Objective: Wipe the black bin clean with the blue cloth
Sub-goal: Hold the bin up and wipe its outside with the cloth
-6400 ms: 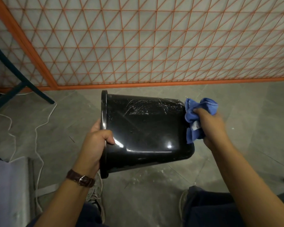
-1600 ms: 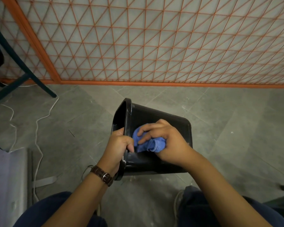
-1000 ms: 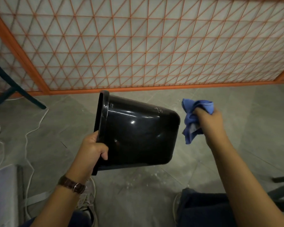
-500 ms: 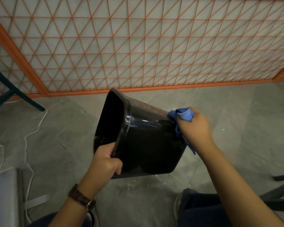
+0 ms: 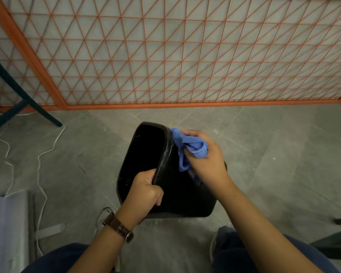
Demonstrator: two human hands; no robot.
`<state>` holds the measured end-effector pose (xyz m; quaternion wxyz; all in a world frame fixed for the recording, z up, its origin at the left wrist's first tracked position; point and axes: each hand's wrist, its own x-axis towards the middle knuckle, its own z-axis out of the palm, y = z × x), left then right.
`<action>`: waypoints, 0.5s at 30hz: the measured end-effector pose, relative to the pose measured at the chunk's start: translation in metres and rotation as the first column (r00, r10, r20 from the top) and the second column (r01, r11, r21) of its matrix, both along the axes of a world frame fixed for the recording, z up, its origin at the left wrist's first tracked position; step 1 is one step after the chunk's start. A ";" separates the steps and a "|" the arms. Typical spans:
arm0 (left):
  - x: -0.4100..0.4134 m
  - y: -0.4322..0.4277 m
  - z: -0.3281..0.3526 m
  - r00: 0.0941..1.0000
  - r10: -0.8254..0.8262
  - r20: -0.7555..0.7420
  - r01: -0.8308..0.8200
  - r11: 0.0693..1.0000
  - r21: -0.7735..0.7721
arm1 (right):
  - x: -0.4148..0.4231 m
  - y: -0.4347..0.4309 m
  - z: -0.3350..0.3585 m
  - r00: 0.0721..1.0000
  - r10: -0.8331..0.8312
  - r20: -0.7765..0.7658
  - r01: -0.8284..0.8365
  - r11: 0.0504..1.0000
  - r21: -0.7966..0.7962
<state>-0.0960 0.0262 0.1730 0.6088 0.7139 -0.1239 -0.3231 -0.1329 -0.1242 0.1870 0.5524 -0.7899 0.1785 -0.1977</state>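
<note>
the person sits with the black bin held up off the grey floor, tipped so its mouth faces up and to their left. the left hand is curled tight round the near rim, thumb outside and fingers hooked inside. the right hand is closed on the bunched blue cloth, pressing it against the outer wall just under the rim on the far right side.

to my eye the step is wiping that outside face by the lip. it would go best with the left hand keeping the bin steady against the push, the cloth spread flatter so more of it touches, and long strokes from the rim toward the base, turning the bin a little between passes. the rim looks scuffed and pale, so it probably wants a pass too.

inside the bin i see only dark; it looks empty, though the bottom is hidden.
</note>
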 end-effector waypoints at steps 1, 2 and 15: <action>0.000 -0.001 -0.001 0.999 0.031 -0.009 -0.031 1.000 0.003 | -0.001 0.005 -0.001 0.998 0.029 0.051 -0.030 1.000 0.007; 0.002 0.000 -0.004 0.998 0.060 -0.019 -0.060 0.998 0.009 | -0.002 0.008 -0.003 0.994 0.051 0.098 -0.050 0.999 -0.012; 0.016 0.010 -0.006 0.988 0.149 -0.033 -0.150 0.987 -0.052 | -0.012 -0.002 0.001 0.889 0.454 0.049 -0.449 0.889 -0.092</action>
